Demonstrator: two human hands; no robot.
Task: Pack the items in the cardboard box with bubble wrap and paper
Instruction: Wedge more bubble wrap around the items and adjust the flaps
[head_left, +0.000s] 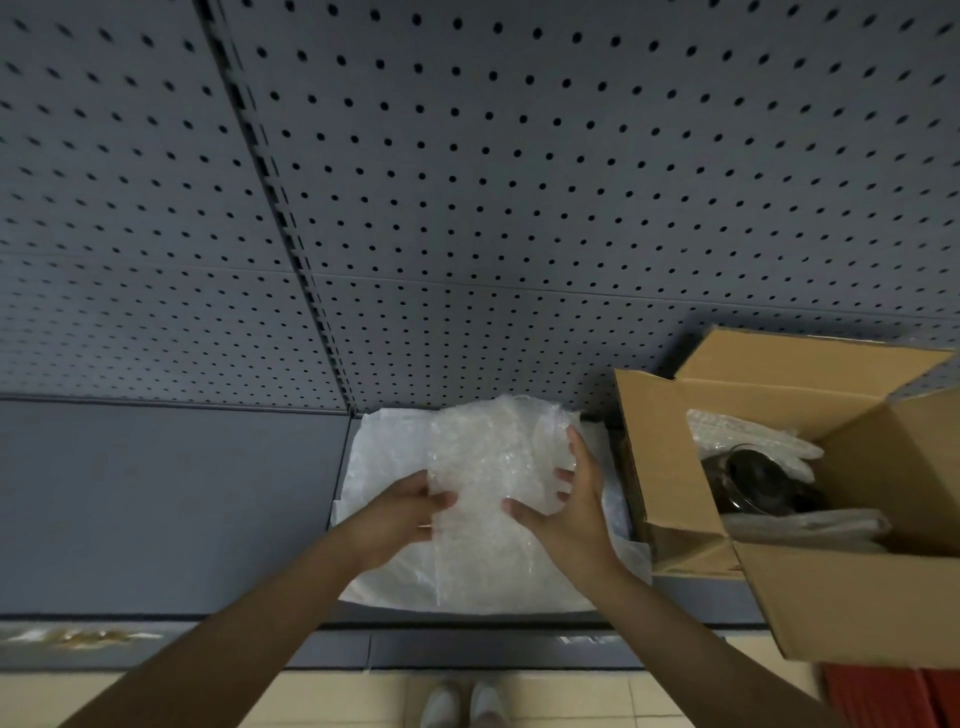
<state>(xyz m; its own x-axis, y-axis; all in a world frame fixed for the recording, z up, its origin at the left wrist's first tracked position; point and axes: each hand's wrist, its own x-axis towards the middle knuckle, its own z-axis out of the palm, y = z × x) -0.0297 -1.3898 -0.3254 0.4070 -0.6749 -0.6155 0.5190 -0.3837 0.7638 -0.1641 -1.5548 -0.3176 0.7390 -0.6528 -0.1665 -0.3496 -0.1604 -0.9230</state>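
Both hands hold a bundle of bubble wrap (488, 483) on white paper (384, 457), likely to keep the wrap tight round something I cannot see. The left hand (410, 512) pinches its left edge; the right hand (566, 499) grips its right side. The paper lies under it, likely for the next layer. Just to the right, the cardboard box (841, 603) stands open, ready, with a dark shiny item (753, 480) and more wrap inside. All sit on a grey shelf (166, 509). Behind is a grey wall with holes (519, 182). Near is a tan tiled floor (337, 696).
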